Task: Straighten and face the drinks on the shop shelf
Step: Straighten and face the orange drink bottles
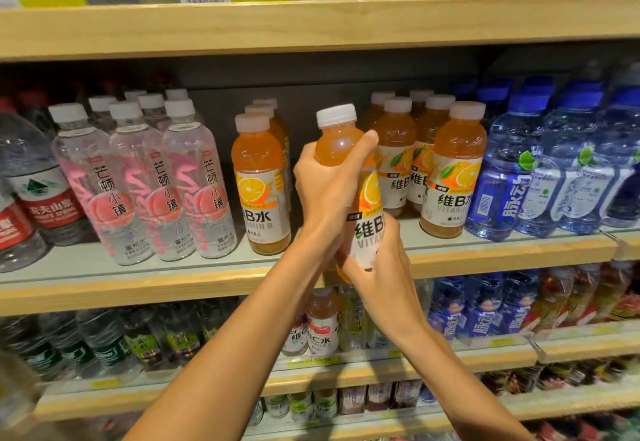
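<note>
An orange vitamin drink bottle (341, 143) with a white cap is held in front of the middle shelf (173, 288), tilted slightly, its label facing me. My left hand (329, 184) grips its upper body, thumb across the shoulder. My right hand (381, 267) grips its lower end from the right. More orange bottles stand on the shelf: a row to the left (259, 181) and two rows to the right (453, 170). A gap lies between them behind the held bottle.
Clear pink-labelled bottles (156, 181) stand left of the orange ones, red-labelled water bottles (38, 191) at far left, blue water bottles (540, 170) at right. The shelf above (311, 25) carries price tags. Lower shelves (346, 368) hold more drinks.
</note>
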The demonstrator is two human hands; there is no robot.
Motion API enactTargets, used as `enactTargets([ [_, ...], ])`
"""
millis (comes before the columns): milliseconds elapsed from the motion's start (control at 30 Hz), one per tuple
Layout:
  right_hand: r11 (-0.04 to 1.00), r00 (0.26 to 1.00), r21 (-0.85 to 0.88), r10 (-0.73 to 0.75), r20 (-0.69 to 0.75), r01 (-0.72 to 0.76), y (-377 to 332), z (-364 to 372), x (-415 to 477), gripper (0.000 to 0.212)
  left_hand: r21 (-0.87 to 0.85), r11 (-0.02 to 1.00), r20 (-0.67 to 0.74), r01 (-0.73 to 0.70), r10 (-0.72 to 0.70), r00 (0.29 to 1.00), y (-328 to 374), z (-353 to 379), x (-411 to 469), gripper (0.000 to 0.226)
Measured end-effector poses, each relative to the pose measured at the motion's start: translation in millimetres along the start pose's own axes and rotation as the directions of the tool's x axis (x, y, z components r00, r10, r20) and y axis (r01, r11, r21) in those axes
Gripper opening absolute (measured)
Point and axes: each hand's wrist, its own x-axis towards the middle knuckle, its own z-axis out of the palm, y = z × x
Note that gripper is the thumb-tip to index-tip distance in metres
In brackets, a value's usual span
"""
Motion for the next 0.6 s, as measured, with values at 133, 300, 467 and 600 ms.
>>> enactTargets([
  [133,0.989,0.991,0.140,0.033,0.132,-0.051,-1,-13,3,0.062,-0.164,0.981,0.109,0.106,-0.089,0.990,-1,-9,6,0.017],
  [300,0.794,0.834,0.461,0.103,0.542,-0.397,-3,-37,15,0.081,-0.350,0.831,0.488,0.433,-0.233,0.841,1,-23,14,0.023],
  [467,0.766,0.750,0.444,0.074,0.657,-0.465,-6,-42,23,0.093,-0.398,0.735,0.738,0.549,-0.099,0.668,0,-28,18,0.055],
  [600,0.876,0.835,0.370,0.064,0.546,-0.309,-8,-33,23,0.063,-0.331,0.784,0.800,0.524,-0.061,0.597,-5,-26,19,0.071],
])
